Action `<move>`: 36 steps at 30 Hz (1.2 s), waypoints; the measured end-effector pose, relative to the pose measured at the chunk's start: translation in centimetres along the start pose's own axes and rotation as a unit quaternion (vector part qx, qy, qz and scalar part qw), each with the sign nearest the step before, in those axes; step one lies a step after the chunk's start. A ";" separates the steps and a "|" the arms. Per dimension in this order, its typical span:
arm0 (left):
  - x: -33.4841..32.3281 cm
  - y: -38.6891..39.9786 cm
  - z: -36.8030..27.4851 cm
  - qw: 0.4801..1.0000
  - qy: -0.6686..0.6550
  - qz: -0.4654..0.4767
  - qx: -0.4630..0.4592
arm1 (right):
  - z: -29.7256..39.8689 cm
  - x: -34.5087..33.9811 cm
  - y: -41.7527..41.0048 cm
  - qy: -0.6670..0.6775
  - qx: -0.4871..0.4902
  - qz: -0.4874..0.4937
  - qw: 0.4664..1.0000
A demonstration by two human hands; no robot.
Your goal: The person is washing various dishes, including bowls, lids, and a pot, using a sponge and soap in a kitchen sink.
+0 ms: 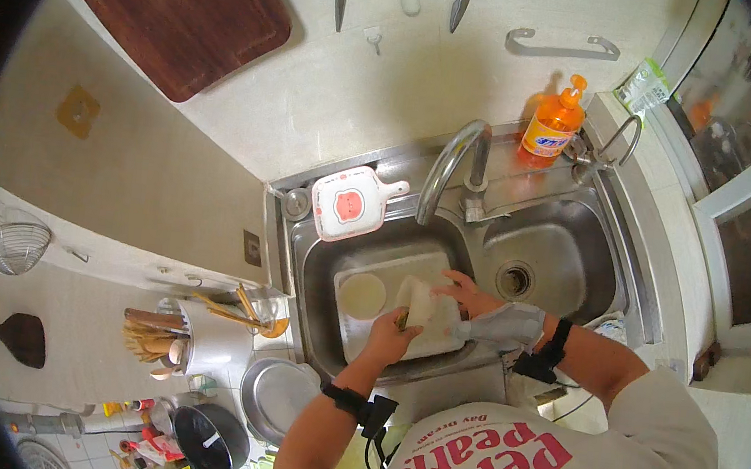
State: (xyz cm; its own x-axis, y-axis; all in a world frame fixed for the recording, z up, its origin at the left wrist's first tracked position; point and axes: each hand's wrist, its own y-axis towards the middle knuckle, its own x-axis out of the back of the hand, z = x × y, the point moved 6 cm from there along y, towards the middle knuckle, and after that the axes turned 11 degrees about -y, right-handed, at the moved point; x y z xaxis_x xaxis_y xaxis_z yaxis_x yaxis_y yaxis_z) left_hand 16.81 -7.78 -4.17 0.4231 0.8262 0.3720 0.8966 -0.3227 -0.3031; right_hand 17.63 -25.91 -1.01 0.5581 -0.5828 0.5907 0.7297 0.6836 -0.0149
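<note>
My left hand (390,339) grips a pale, whitish piece (420,301), perhaps a dish or a cloth, over the left sink basin. A small dark yellow-green thing (402,318), possibly a sponge, shows at my left fingers. My right hand (470,297) is at the far right side of the pale piece, fingers spread; whether it holds the piece is unclear. Below both hands a whitish rectangular tray (406,265) lies in the left basin (315,283). A round pale dish or lid (362,295) rests in it, left of my hands.
A steel faucet (456,154) arches over the basins. The right basin (553,246) has an open drain. A white handled board (349,205) lies across the back-left rim. An orange soap bottle (551,129) stands behind. Left are a utensil holder (220,338) and pots (279,396).
</note>
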 end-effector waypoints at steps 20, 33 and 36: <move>-1.4 0.7 1.0 0.843 -0.509 -0.041 0.169 | 0.8 -3.1 2.2 0.055 0.069 -0.030 0.996; -0.5 1.4 0.5 0.784 -0.588 -0.100 0.170 | -3.1 -4.6 2.6 0.183 -0.073 -0.105 0.975; -1.2 1.4 0.0 0.860 -0.497 -0.039 0.111 | -3.0 -3.7 2.6 0.407 -0.208 -0.076 0.886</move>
State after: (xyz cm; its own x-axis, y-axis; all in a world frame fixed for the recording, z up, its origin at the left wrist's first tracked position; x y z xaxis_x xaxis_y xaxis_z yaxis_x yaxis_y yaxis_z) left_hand 17.59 -9.22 -5.01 -0.0570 0.8631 -0.5018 0.8235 -0.2435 -0.5124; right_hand 18.64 -23.30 -5.69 0.4172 -0.8939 -0.1640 0.8094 0.4475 -0.3803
